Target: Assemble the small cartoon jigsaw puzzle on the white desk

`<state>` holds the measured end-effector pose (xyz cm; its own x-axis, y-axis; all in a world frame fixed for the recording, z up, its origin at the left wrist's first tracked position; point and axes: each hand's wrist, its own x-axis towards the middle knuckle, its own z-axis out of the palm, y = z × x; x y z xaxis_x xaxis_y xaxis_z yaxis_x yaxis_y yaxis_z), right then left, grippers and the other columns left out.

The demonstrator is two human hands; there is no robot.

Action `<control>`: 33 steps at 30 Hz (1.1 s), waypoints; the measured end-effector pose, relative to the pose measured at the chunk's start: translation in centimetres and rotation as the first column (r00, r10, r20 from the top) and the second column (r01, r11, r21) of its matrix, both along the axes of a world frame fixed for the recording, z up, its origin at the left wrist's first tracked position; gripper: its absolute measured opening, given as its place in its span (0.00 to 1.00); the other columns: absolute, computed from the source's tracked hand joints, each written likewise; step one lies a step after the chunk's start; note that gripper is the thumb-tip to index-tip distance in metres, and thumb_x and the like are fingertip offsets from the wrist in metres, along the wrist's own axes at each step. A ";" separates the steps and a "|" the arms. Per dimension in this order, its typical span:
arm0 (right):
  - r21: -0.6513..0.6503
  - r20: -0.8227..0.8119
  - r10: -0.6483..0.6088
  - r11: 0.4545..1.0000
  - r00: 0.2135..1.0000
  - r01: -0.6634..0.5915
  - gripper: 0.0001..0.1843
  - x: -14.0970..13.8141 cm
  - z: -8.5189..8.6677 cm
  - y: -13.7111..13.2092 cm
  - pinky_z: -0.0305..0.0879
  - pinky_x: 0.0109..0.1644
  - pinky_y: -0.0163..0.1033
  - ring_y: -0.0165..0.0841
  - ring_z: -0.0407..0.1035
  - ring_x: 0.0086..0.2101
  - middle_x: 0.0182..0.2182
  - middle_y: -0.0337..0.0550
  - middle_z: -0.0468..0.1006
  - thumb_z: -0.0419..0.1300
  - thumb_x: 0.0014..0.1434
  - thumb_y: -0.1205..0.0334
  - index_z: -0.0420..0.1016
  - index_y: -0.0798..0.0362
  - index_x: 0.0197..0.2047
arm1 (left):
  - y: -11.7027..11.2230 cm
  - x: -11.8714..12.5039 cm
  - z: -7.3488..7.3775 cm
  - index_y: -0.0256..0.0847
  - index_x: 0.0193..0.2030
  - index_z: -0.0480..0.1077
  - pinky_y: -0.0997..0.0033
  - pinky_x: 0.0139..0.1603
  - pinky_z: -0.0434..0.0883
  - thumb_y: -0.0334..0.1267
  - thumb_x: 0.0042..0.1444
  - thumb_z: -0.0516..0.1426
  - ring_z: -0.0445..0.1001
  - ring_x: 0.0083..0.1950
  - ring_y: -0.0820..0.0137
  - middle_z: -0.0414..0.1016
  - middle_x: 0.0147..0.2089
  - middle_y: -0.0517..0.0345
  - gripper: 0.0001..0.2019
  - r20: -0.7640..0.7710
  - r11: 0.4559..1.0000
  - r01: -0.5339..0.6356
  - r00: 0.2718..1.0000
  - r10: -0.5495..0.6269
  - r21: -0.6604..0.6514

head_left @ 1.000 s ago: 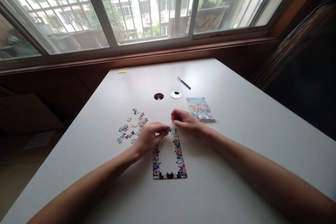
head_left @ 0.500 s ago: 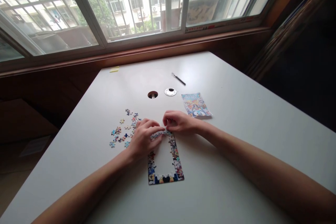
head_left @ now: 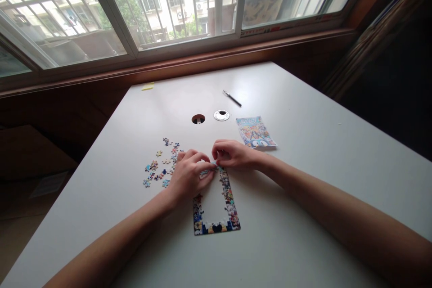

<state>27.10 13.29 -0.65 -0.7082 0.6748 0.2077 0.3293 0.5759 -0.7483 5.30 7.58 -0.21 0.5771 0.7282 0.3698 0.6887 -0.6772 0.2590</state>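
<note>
A jigsaw puzzle border (head_left: pixel 230 202) lies on the white table, its sides and bottom edge joined around a bare middle. At its far edge, my left hand (head_left: pixel 191 173) reaches in from the left, thumb and forefinger closed on a puzzle piece in the border. My right hand (head_left: pixel 230 153) meets it at the far right corner, its fingers curled and pinched at the same edge. The fingertips nearly touch, and they cover most of the piece between them. Loose puzzle pieces (head_left: pixel 154 165) lie scattered left of my left hand, some partly behind it.
A printed picture sheet (head_left: pixel 256 131) lies beyond my right wrist. Farther back are a black pen (head_left: pixel 232 98), a round metal cover (head_left: pixel 222 115) and a cable hole (head_left: pixel 198 119). Yellow tape (head_left: pixel 147 86) marks the far left corner, below a barred window.
The view has shifted slightly, so the table's contents appear a little to the right and higher. Both hands stay at the puzzle's far edge, with only small finger movements.
</note>
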 end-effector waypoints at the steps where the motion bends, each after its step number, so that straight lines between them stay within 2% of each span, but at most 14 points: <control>1: 0.001 0.001 -0.001 1.000 1.000 0.001 0.07 0.0 0.0 0.0 0.60 0.35 0.34 0.28 0.62 0.32 0.33 0.38 0.68 0.60 0.52 0.72 0.72 0.54 0.35 | 0.0 0.0 0.0 0.51 0.41 0.79 0.58 0.50 0.59 0.39 0.61 0.60 0.69 0.47 0.63 0.79 0.44 0.60 0.05 -0.009 1.000 0.004 1.000 -0.004 0.008; 12: 0.004 0.004 0.005 1.000 1.000 -0.005 0.08 -0.1 0.1 0.0 0.60 0.34 0.34 0.28 0.62 0.31 0.33 0.38 0.69 0.59 0.51 0.73 0.72 0.53 0.35 | -0.2 0.5 0.1 0.48 0.38 0.78 0.59 0.49 0.58 0.39 0.63 0.59 0.70 0.46 0.65 0.80 0.42 0.61 0.06 -0.045 0.996 0.012 0.999 -0.008 0.093; 18: -0.001 0.016 0.002 1.000 1.000 -0.002 0.08 -0.1 0.2 0.0 0.60 0.35 0.34 0.28 0.63 0.32 0.34 0.38 0.69 0.59 0.51 0.73 0.72 0.53 0.35 | 0.1 0.2 -0.3 0.48 0.37 0.78 0.60 0.51 0.59 0.35 0.63 0.59 0.71 0.44 0.67 0.81 0.40 0.64 0.06 0.017 0.992 0.048 0.999 -0.050 0.117; 22: -0.004 0.017 -0.004 1.000 1.000 0.004 0.08 -0.1 0.3 -0.1 0.60 0.35 0.34 0.28 0.62 0.31 0.33 0.38 0.69 0.59 0.51 0.74 0.72 0.53 0.35 | -0.1 0.4 -0.3 0.46 0.36 0.77 0.60 0.51 0.60 0.34 0.62 0.59 0.72 0.44 0.67 0.82 0.40 0.64 0.06 0.053 0.994 0.051 0.997 -0.057 0.098; 28: -0.007 0.009 0.000 1.000 1.000 0.000 0.08 -0.1 0.3 -0.1 0.60 0.34 0.33 0.28 0.63 0.31 0.33 0.39 0.69 0.59 0.52 0.73 0.72 0.53 0.35 | -0.3 0.5 0.0 0.46 0.42 0.75 0.60 0.50 0.61 0.30 0.57 0.60 0.74 0.44 0.66 0.81 0.39 0.61 0.08 0.123 0.999 0.009 0.992 -0.015 0.046; 33: 0.001 0.011 0.003 1.000 1.000 -0.003 0.08 0.0 0.1 0.0 0.61 0.35 0.33 0.28 0.63 0.32 0.33 0.38 0.69 0.59 0.52 0.73 0.73 0.53 0.35 | -0.4 0.5 0.3 0.45 0.40 0.76 0.59 0.52 0.62 0.30 0.57 0.60 0.73 0.46 0.65 0.81 0.42 0.61 0.07 0.125 1.000 0.012 0.992 -0.011 -0.003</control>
<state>27.10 13.26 -0.53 -0.7121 0.6727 0.2009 0.3357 0.5776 -0.7441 5.78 7.16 0.13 0.5350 0.7231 0.4369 0.6430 -0.6840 0.3447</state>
